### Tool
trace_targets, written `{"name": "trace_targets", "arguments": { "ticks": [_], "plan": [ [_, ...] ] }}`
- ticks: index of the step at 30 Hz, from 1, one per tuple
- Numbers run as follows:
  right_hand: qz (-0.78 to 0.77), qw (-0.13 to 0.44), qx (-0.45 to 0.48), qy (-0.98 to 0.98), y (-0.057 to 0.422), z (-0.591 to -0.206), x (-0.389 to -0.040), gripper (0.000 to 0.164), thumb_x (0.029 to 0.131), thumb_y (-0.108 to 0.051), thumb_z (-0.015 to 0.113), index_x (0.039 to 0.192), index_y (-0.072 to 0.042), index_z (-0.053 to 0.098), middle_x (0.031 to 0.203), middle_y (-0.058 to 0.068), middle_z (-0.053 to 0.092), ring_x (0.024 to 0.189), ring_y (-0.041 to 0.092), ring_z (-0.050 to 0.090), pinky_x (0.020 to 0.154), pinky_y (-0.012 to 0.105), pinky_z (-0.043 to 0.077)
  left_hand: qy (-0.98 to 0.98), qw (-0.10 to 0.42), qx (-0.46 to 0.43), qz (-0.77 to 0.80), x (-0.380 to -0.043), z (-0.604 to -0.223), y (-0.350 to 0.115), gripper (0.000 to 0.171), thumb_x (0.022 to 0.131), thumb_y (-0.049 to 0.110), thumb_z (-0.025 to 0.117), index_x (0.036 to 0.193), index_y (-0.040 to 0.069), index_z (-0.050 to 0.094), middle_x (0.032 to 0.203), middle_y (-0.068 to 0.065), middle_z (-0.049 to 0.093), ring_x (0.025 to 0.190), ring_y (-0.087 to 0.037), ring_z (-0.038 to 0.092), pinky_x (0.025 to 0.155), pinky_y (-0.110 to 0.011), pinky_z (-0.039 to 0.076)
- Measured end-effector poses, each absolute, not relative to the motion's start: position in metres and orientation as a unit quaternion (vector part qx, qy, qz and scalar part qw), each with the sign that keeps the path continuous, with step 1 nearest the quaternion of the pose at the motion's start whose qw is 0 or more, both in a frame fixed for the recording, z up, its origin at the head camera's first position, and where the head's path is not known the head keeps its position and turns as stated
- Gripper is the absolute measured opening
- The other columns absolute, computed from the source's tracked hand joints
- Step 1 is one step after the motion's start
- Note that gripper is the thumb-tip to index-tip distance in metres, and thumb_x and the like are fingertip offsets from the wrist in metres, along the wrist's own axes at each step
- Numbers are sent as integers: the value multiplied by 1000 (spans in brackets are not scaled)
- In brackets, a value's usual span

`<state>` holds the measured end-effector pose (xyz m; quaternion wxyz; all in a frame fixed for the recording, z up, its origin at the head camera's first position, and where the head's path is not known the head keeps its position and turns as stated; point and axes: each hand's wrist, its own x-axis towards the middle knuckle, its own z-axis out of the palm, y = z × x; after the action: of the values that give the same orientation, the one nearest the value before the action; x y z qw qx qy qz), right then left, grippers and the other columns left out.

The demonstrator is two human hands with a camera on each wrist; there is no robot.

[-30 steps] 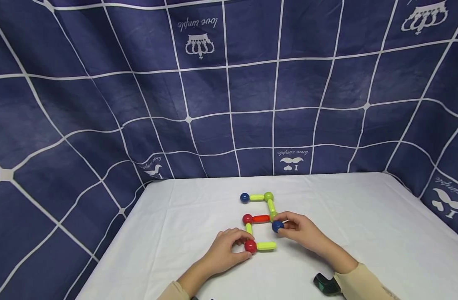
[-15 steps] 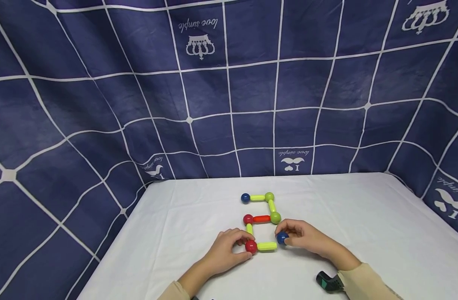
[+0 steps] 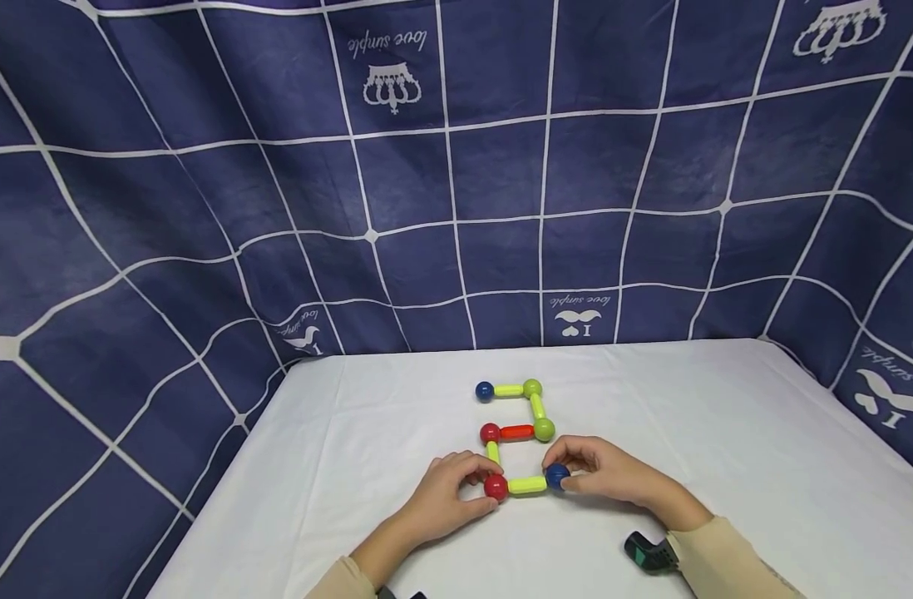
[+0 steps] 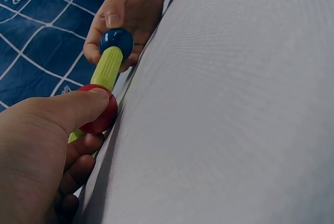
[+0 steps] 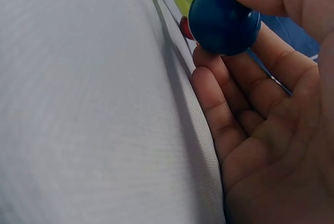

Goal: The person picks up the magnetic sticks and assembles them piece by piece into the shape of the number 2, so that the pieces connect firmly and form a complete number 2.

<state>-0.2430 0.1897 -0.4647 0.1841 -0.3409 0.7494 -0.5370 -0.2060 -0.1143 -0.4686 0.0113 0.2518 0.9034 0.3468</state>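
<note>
My left hand pinches a red ball at the near left corner of a chain of balls and rods on the table. Between thumb and fingers, my right hand holds a blue ball against the right end of a yellow-green rod. In the left wrist view, that rod joins the red ball to the blue ball. The right wrist view shows the blue ball under the thumb, touching the rod.
Farther back, the chain continues with a red ball, a red rod, two green balls and another blue ball. A white cloth covers the table. A dark blue checked curtain hangs behind.
My right hand has brought the blue ball from beside the green ball toward me, then left onto the free end of the yellow-green rod. The left hand stays on the red ball.
</note>
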Motion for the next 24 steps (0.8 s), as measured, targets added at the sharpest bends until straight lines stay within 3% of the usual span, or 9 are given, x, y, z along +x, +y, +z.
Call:
{"name": "trace_targets", "arguments": {
  "ticks": [16, 24],
  "plan": [
    [-524, 166, -389, 739, 186, -470, -241, 20, 93, -7, 65, 113, -3, 64, 111, 19, 66, 101, 6, 62, 92, 21, 51, 903, 0, 259, 343, -199, -474, -119, 35, 85, 42, 77, 117, 40, 65, 99, 22, 62, 96, 1, 53, 85, -28, 38],
    [-542, 155, -331, 757, 183, -465, -241, 18, 99, -9, 57, 114, -3, 64, 113, 22, 66, 100, 8, 64, 89, 21, 53, 900, 8, 260, 351, -203, -467, -120, 39, 85, 43, 77, 121, 38, 65, 99, 21, 62, 96, 0, 54, 86, -30, 38]
  ]
}}
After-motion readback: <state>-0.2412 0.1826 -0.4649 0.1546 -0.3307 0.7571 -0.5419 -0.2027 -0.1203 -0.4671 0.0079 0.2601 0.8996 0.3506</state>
